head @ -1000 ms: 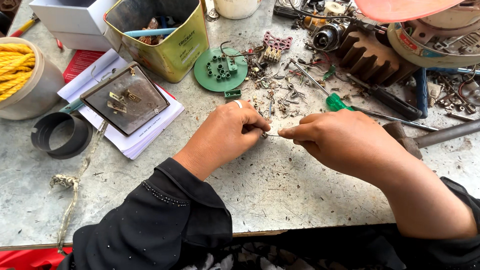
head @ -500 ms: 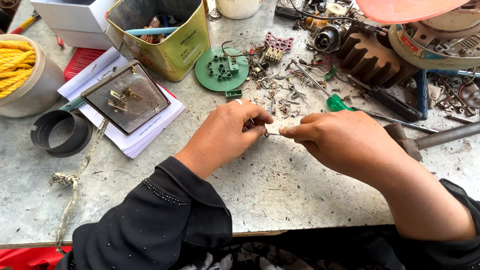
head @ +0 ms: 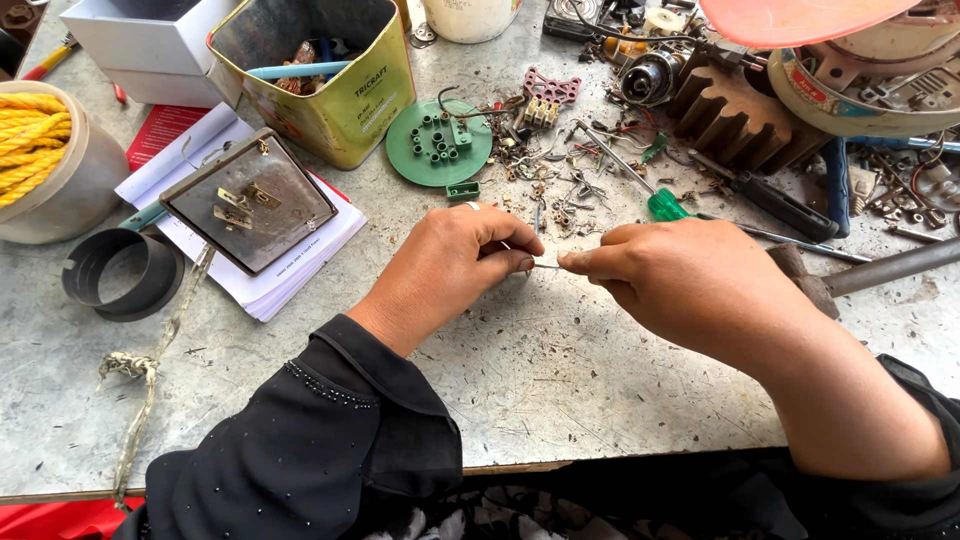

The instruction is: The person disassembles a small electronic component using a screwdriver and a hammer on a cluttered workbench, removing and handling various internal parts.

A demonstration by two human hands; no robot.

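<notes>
Thin bare metal, a short wire (head: 547,266) or pin too small to identify further, spans the narrow gap between the two hands, just above the scuffed grey worktop (head: 560,380). The left hand (head: 450,262) pinches one end between thumb and forefinger, the other fingers curled under; the right hand (head: 680,280) grips the other end with its fingertips pressed tight. To handle such a piece well, it seems wise to keep both pinches close to the ends, wrists low and steady near the worktop, and any twisting gentle, since so slender a piece would likely bend or slip. Behind the hands lies a litter of small screws and metal scraps (head: 560,200), a round green plastic disc (head: 438,142) studded with sockets, and a green-handled screwdriver (head: 668,206). To the left, a square dark metal plate (head: 250,200) rests on a stack of white papers (head: 285,275), beside a yellow-green tin (head: 350,100), a black ring (head: 120,272) and a tub of yellow rope (head: 35,140). A brown toothed gear block (head: 735,120) sits at the right.
</notes>
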